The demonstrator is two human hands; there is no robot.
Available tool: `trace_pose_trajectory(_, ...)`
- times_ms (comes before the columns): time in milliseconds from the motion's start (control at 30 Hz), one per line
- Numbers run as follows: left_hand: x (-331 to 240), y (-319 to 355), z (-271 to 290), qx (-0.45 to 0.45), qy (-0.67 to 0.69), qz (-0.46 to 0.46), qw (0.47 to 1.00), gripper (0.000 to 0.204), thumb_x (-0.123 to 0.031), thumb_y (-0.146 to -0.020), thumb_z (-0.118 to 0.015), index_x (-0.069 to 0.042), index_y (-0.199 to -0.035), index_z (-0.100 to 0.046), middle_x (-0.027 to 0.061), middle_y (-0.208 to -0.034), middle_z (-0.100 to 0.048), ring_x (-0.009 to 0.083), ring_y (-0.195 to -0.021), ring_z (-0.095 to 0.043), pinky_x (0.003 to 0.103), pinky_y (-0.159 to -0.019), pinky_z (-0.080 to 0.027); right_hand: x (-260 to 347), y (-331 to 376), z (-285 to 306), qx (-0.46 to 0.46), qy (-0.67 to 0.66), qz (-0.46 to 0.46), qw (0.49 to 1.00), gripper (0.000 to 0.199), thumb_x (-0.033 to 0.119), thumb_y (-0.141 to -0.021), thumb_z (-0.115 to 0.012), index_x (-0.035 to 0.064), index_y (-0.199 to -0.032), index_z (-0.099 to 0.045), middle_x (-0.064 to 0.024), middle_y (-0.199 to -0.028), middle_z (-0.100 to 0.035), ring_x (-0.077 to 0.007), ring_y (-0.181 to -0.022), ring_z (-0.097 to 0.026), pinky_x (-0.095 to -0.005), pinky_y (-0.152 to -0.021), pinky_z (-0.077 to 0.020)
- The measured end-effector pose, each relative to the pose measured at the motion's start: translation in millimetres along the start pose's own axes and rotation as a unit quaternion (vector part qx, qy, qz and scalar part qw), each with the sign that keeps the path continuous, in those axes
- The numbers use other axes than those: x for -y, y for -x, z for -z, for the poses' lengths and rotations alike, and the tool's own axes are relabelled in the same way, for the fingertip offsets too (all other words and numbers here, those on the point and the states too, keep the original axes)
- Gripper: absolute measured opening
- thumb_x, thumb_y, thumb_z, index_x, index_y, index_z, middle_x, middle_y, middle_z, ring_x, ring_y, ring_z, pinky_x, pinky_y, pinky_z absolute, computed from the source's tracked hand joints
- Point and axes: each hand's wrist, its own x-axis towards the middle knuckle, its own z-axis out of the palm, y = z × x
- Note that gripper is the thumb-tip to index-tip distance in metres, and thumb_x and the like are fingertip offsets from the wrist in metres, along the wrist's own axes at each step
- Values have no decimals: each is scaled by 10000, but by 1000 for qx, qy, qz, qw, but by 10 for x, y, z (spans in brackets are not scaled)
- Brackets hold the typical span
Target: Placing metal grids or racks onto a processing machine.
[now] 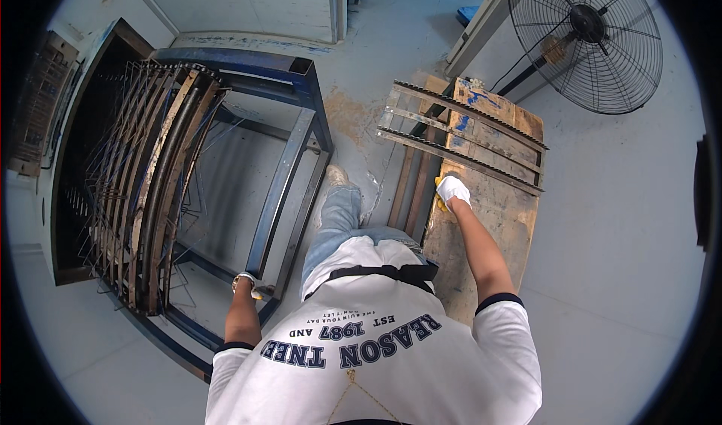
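My left hand [245, 283], in a white glove with a bit of yellow, hangs low on the left beside the blue metal stand [271, 192]. Its fingers are too small and turned away to make out, and I cannot tell whether it touches the stand. My right hand [453, 191], in a white glove with yellow on the finger side, is at the left edge of the worn wooden bench top [489, 222]. The back of the glove hides its fingers. Just beyond it, a metal rack frame with toothed rails [466, 135] lies across the bench.
Several rusty bars with thin wire hooks [154, 192] fill the left side, on the stand by a dark opening [71, 147] in a pale cabinet. A large black fan [587, 26] stands at the upper right. My shoe [338, 175] is on the grey floor between stand and bench.
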Motion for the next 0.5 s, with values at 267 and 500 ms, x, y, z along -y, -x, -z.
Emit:
trace_pose_trajectory(267,3,485,-32,-33,-24,-29,999,429,-537,-664,-439,-228,-953,-511,-13,-1007,-529,138,-923,-476,324,-808,-351,-90,91,-37,-8,8,-15,1000,314,310,-745,-499,1,-738,-556,-138,-672,-560,-260,-550,-543,-365,-453,-426)
trace_pose_trajectory(500,35,286,-180,-37,42,-19,998,371,-474,-674,-486,-214,-933,-538,-37,-992,-538,89,-931,-477,276,-800,-371,99,36,95,-41,71,35,996,352,353,-751,-456,20,-754,-571,-155,-748,-573,-292,-667,-558,-376,-554,-433)
